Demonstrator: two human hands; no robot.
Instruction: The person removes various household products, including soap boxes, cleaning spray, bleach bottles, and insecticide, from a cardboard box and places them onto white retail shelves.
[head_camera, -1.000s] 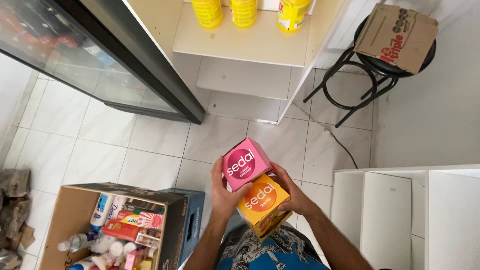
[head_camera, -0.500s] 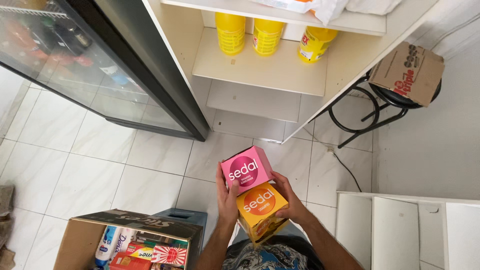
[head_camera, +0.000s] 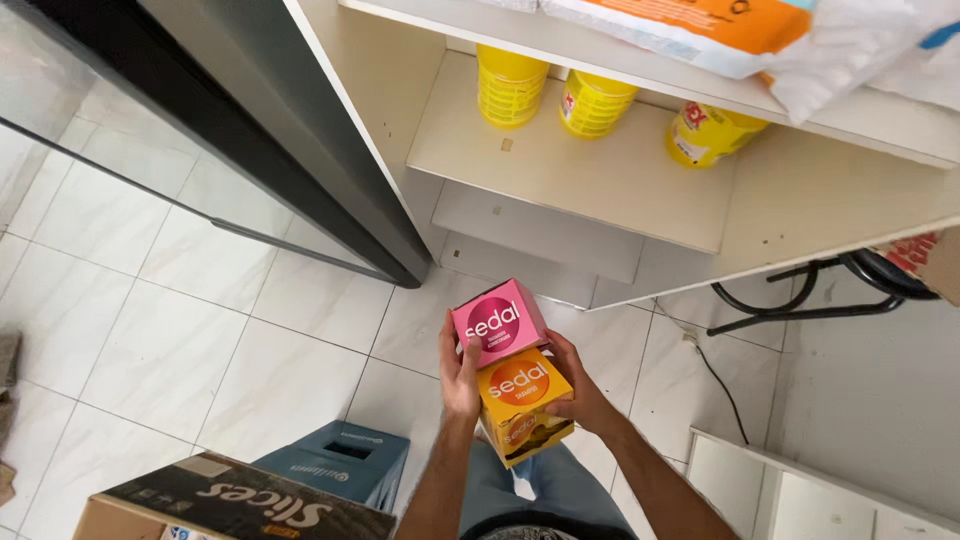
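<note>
Pink box and orange box hide both palms.

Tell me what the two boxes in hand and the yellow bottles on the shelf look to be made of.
Pink box and orange box: likely printed cardboard, with crisp folded edges and a slight sheen. Yellow bottles: probably plastic, glossy with rounded shoulders. Shelf: seemingly painted or laminated board, matte cream.

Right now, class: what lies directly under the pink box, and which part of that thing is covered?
Under the pink box sits an orange box, held between the left hand and right hand. Its top and one side show; its far edge under the pink box is hidden.
</note>
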